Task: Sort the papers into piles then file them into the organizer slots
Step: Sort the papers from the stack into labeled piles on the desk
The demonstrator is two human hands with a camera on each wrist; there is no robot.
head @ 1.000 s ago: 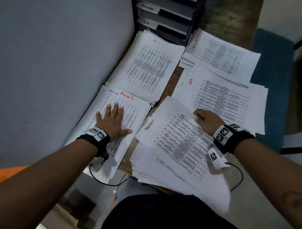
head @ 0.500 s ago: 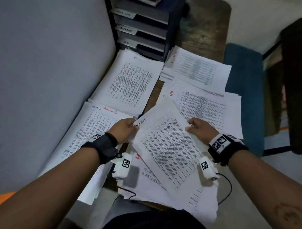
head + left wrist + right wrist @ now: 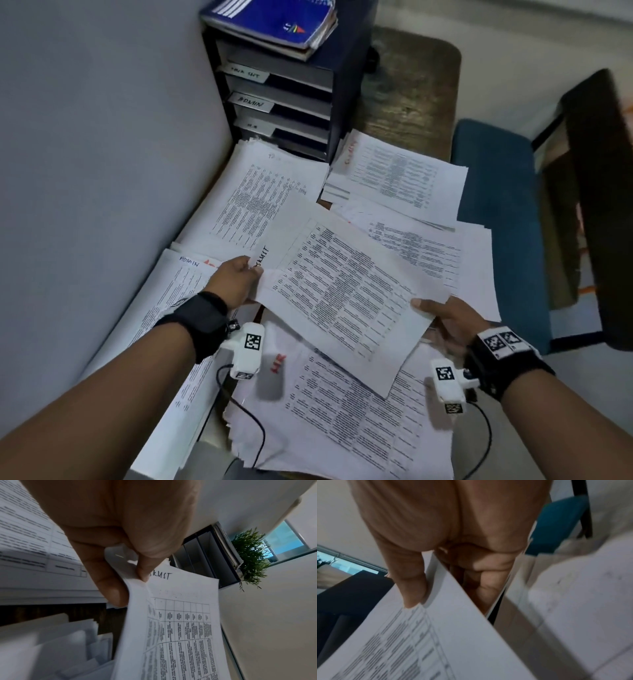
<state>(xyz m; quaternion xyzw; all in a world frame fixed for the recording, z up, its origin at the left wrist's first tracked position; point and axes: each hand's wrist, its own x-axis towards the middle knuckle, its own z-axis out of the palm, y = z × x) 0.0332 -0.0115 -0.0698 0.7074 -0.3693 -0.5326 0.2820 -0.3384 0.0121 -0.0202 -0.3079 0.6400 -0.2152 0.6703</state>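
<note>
I hold a printed table sheet (image 3: 342, 294) headed in black handwriting above the desk. My left hand (image 3: 239, 277) pinches its near-left corner (image 3: 135, 577), thumb on top. My right hand (image 3: 442, 315) pinches the right edge (image 3: 436, 608), thumb above and fingers under. Below lies a loose pile (image 3: 342, 411) with a red "HR" mark. Other piles: one marked "ADMIN" (image 3: 171, 308) at left, one (image 3: 267, 198) in front of the organizer, two (image 3: 400, 174) (image 3: 428, 253) at right. The dark organizer (image 3: 291, 92) with labelled slots stands at the back.
A blue book (image 3: 274, 24) lies on top of the organizer. A grey partition wall (image 3: 102, 137) runs along the left. A blue chair seat (image 3: 500, 212) stands right of the desk. A green plant (image 3: 250, 555) shows beside the organizer in the left wrist view.
My left hand left the "ADMIN" pile and took the sheet's left corner. Both hands lifted the sheet off the near pile and turned it. The head view rose, showing the organizer.
</note>
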